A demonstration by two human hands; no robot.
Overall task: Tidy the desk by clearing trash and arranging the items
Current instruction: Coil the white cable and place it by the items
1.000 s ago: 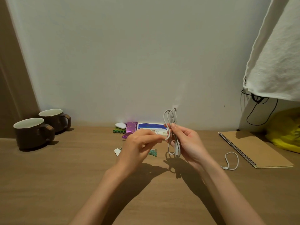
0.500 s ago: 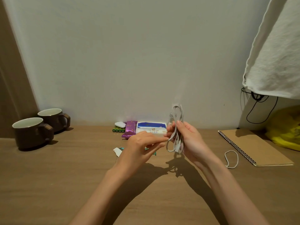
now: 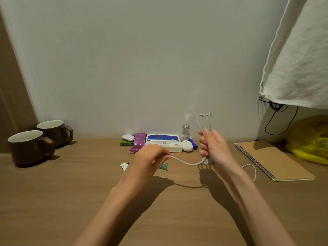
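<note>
Head view: white cable point(image 3: 203, 124) held above the bench point(image 3: 71, 192) between both hands, clear of the surface.
Right grip point(image 3: 213, 148): fingers curled round the coiled bundle, near its middle.
Bundle axis: upright, near vertical; loop ends point up above the fist and down below it.
Left grip point(image 3: 150, 157): fingertips pinching one strand.
Free strand: runs sideways, sagging, from the bundle's lower end across to the left grip.
Bench rear: tissue pack point(image 3: 164, 143) against the wall.
Bench left: two brown mugs point(image 3: 26, 146).
Bench right: spiral notebook point(image 3: 273, 160), lying flat.
</note>
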